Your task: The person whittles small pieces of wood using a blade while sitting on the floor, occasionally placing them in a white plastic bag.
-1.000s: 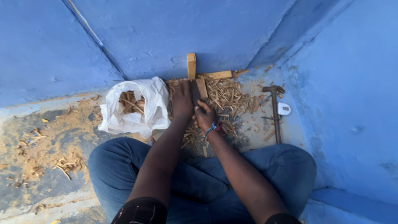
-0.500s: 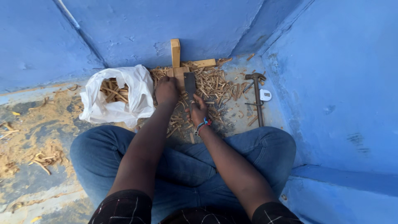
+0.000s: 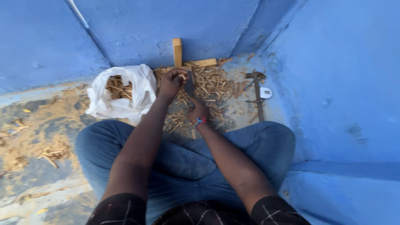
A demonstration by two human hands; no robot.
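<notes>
I sit cross-legged on a blue floor in front of a pile of short wood sticks [image 3: 216,85]. My left hand [image 3: 171,82] is closed around a small piece of wood held upright on the pile. My right hand [image 3: 199,111], with a red and blue wristband, grips the handle of a dark flat blade [image 3: 189,85] that points up next to the piece in my left hand. A wooden block [image 3: 177,51] stands upright against the wall just beyond my hands.
A white plastic bag [image 3: 125,98] holding wood sticks lies open to the left of the pile. A hammer [image 3: 257,93] and a small white object [image 3: 265,92] lie to the right. Blue walls close in behind and at right. Sawdust and chips cover the floor at left [image 3: 37,137].
The view has shifted a little between frames. My left hand has closed on a small wood piece, and my right hand has drawn back toward me with the blade.
</notes>
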